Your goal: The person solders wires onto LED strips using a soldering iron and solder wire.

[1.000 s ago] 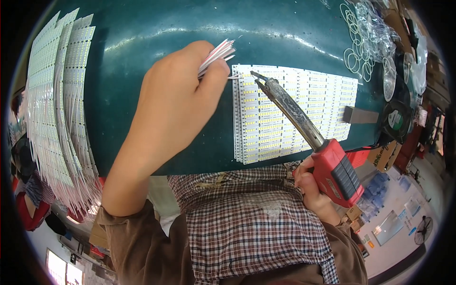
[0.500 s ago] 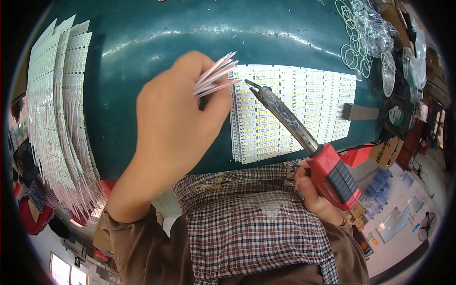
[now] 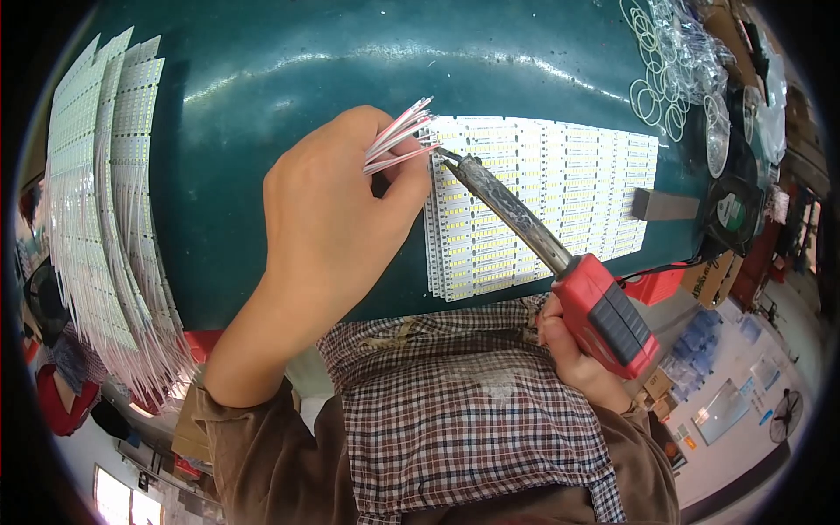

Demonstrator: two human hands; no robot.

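A bundle of thin red and white wires (image 3: 395, 140) is pinched in my left hand (image 3: 337, 197), with the wire ends pointing right. My right hand (image 3: 573, 346) grips a red-and-black soldering iron (image 3: 604, 315) by its handle. Its dark tip lies at the end of one wire, over the upper left edge of a stack of white LED boards (image 3: 542, 210). Whether tip, wire and board actually touch is too small to tell. Yellow LED chips run in rows across the boards.
Stacked LED boards with wires attached (image 3: 109, 192) lie along the left of the green table (image 3: 350, 70). A grey metal block (image 3: 667, 206) rests on the boards' right end. Beyond it are a small black fan (image 3: 733, 214), loose coiled wire (image 3: 652, 101) and clear plastic bags (image 3: 691, 61).
The soldering iron has shifted left and slightly up, so its tip now meets the end of a wire. My left hand has moved slightly right with the bundle.
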